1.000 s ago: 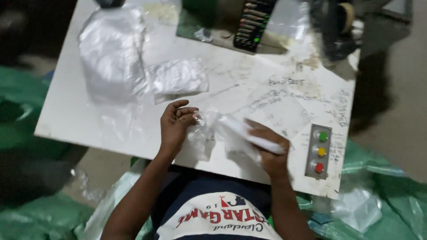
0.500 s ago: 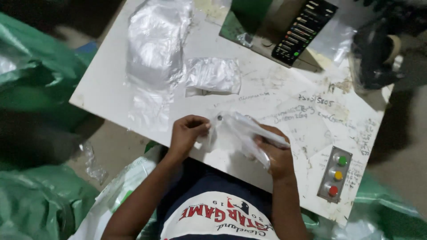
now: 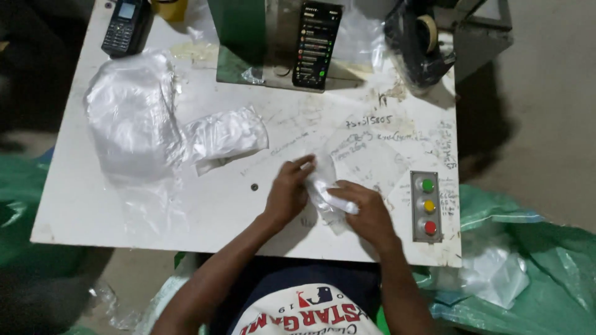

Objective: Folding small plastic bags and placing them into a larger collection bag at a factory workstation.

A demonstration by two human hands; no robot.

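At the lower middle of the frame, the person sits close against the near edge of the white table (image 3: 74,217), both forearms reaching up onto it. The left hand (image 3: 287,193) and right hand (image 3: 366,211) meet just right of centre, and between them is a small clear plastic bag (image 3: 323,189) with something white inside. The left hand's fingers are curled around the bag's upper edge, pinching it; the right hand is closed on the lower end, where the white piece pokes out past the knuckles. The bag lies low over the tabletop, partly hidden by both hands, so I cannot tell how far the contents sit inside.

To my eye the step in hand is working the piece into the bag, or folding the bag about it. The next move would seem to call for one hand keeping the film taut while the other presses or slides.

Just right of the hands, a grey button box (image 3: 426,206) carries green, yellow and red buttons. Further up and left lie a crumpled plastic bag (image 3: 226,133) and a bigger heap of clear plastic (image 3: 127,118). At the far edge stand a smartphone (image 3: 315,43), propped up, and a dark keypad phone (image 3: 126,25) at upper left. Green sacking (image 3: 540,248) sits lower right.
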